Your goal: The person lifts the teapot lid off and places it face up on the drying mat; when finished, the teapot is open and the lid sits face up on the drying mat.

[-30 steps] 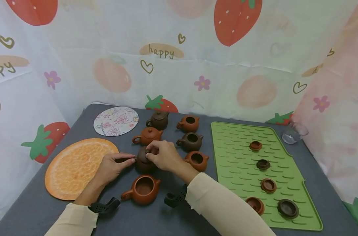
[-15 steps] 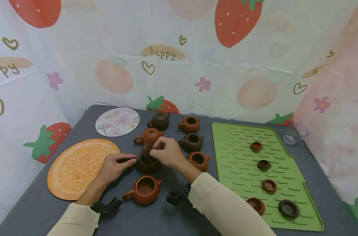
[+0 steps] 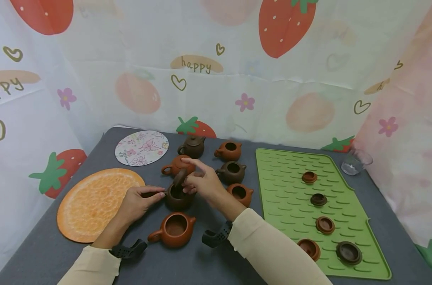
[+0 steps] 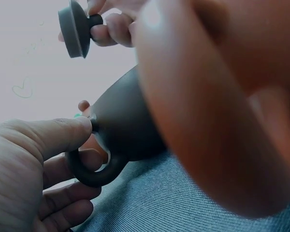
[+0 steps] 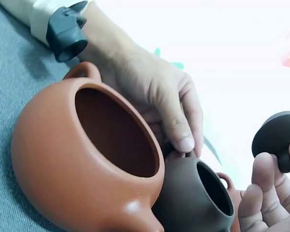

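My left hand (image 3: 137,204) pinches the handle of a dark brown teapot (image 3: 178,202), whose mouth is uncovered. In the left wrist view the thumb presses on top of the handle (image 4: 94,176) with fingers beneath it. Just above the pot my right hand (image 3: 208,185) holds a dark lid (image 3: 180,177) by its knob, tipped on edge and apart from the rim. That lid (image 5: 275,133) also shows in the right wrist view. Nearer the body stands a lidless reddish-brown teapot (image 3: 174,229); its body (image 5: 53,154) fills much of the right wrist view.
Behind are a lidded orange teapot (image 3: 178,166) and a lidded dark teapot (image 3: 193,147). Three lidless pots, one dark (image 3: 231,172), line the right. Several lids, one dark (image 3: 349,253), lie on a green mat (image 3: 280,221). Left are an orange round mat (image 3: 98,206), a patterned mat (image 3: 141,148); far right, a glass (image 3: 354,162).
The right hand has lifted the lid off the dark teapot and tipped it on edge, and its index finger has straightened out. The left hand keeps its hold on the handle.
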The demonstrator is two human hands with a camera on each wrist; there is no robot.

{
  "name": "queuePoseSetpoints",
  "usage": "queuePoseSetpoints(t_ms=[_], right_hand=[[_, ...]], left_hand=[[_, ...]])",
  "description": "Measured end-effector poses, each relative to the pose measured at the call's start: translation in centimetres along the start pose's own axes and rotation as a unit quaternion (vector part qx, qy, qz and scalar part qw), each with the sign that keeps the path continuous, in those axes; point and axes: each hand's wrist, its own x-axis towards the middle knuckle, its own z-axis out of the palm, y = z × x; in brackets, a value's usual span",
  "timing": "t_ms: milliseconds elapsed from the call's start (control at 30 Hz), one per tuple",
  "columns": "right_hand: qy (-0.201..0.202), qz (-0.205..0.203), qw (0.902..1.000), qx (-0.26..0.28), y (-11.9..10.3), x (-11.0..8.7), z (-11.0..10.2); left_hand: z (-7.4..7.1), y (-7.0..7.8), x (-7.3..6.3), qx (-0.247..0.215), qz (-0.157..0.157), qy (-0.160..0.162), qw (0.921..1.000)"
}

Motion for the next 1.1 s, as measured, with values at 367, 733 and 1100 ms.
queuePoseSetpoints(t_ms=[367,733,1100], right_hand=[[-0.069,0.004,0.9916,0.109,-0.3,-0.4,-0.3],[-0.061,-0.009,0.9966,0.054,-1.7,-1.2,-1.5],[-0.059,-0.015,0.9978,-0.028,-3.3,-2.7,-2.9]], left_hand=[[-0.1,-0.1,-0.1,0.003,0.003,0.0,1.0],[0.0,-0.2,0.0,-0.011,0.009,-0.005,0.9999],[0.0,-0.2,0.0,-0.005,0.007,-0.001,1.0]])
